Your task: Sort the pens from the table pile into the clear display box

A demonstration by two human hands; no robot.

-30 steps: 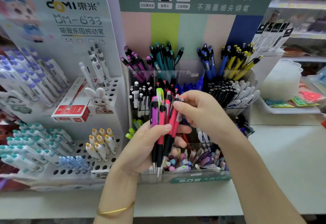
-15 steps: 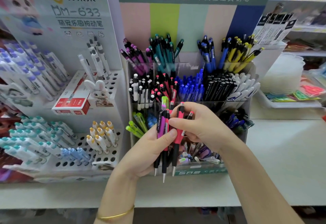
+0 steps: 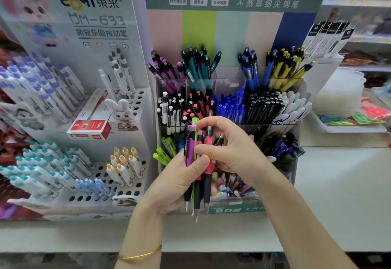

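Before the display box (image 3: 234,208), pens (image 3: 190,148) are gripped upright, tips down, by the left hand (image 3: 182,175). Their tops are pinched by the right hand (image 3: 237,152); compartments lie directly behind.

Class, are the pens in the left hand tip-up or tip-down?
Tip-down: the pink, purple and green pens show metal tips below the left hand, clickers above.

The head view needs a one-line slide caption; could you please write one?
Left hand grips a bundle of pens while the right hand picks at their tops before the clear display box.
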